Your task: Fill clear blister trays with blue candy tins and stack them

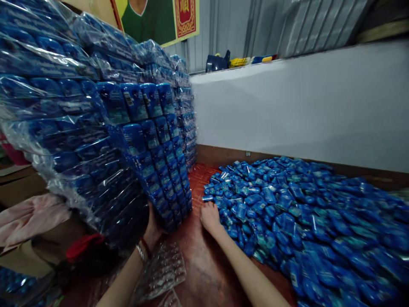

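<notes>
My left hand (pixel 152 228) is against the lower near corner of a tall stack of blue packs (pixel 159 166); most of its fingers are hidden by the stack. A clear moulded plastic tray (pixel 168 264) lies beside that wrist. My right hand (pixel 210 216) is closed, with curled fingers, low over the red tabletop (pixel 198 251) at the left edge of a big pile of small blue packs (pixel 275 204). One small blue pack (pixel 207 198) sits just beyond its knuckles. Whatever those fingers hold, if anything, is hidden.
More blue packs in clear film (pixel 60 94) rise high on the left. A white wall panel (pixel 287 102) bounds the back, with a dark blue object (pixel 217 62) on its ledge. Pink cloth (pixel 35 217) and a red item (pixel 84 246) lie at lower left.
</notes>
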### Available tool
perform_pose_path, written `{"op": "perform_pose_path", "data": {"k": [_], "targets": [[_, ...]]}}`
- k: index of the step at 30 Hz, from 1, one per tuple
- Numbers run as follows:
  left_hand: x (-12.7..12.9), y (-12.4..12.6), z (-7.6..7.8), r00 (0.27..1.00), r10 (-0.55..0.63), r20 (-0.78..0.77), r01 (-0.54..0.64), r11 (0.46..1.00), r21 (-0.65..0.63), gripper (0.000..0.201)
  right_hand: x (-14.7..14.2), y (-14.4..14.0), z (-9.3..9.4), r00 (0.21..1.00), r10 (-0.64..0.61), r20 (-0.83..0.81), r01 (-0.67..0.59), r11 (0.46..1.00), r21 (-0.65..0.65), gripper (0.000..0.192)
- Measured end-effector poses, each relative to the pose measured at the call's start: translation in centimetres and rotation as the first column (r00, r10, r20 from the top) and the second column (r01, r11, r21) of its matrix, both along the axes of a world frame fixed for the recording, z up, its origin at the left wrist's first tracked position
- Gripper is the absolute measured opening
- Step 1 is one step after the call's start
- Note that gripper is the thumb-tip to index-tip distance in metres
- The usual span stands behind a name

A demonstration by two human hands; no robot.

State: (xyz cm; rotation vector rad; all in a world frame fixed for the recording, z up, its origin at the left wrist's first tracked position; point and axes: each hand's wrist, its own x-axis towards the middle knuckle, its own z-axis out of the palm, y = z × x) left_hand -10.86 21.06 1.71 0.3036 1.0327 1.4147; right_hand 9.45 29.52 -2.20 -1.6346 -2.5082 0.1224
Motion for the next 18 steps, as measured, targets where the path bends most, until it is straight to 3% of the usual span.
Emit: {"op": "perform_pose_path", "data": {"k": [5,9,14,18], "targets": [[0.7,1.4,0.0,1.000,-0.001,0.028,0.000,1.000,0.029,0.090,-0.4,7.4,1.3,1.000,0.015,0.002,-0.015,1.000,0.005,0.047],[1.3,3.7,-0.9,1.000,-0.006,0.017,0.005,0.999,0.038,0.089,0.1,11.3,0.3,0.999,0.025,0.030,-0.023,0.998,-0.059,0.046],[2.9,7.9,-1.9,0.999,0.013,0.037,-0.019,0.985,0.174,0.082,1.3,11.2,-1.4,0.998,0.021,0.063,-0.018,0.998,-0.062,0.044],[4.9,10.5,-1.8,0.999,0.036,0.027,-0.040,0.989,0.142,0.092,2.7,9.0,-1.9,0.995,0.036,0.092,-0.031,0.998,-0.051,0.045]]}}
